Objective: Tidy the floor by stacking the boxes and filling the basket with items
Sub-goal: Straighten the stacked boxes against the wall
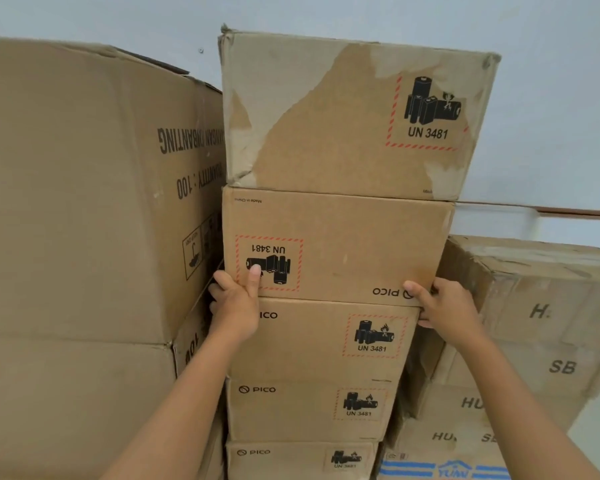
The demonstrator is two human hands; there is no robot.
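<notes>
A tall stack of brown PICO cardboard boxes with UN 3481 battery labels fills the middle of the head view. The second box from the top (340,244) sits upside down, its label inverted. My left hand (238,299) grips its lower left corner, thumb flat on the front face. My right hand (444,308) grips its lower right corner, thumb on the front and fingers round the side. A torn box (354,116) rests on top of it. Below come three more PICO boxes (312,341).
A very large carton (77,188) stands tight against the stack on the left. On the right sit lower, worn boxes (534,306) lettered H and SB, with a blue-printed box (444,469) at the bottom. A pale wall (551,98) is behind.
</notes>
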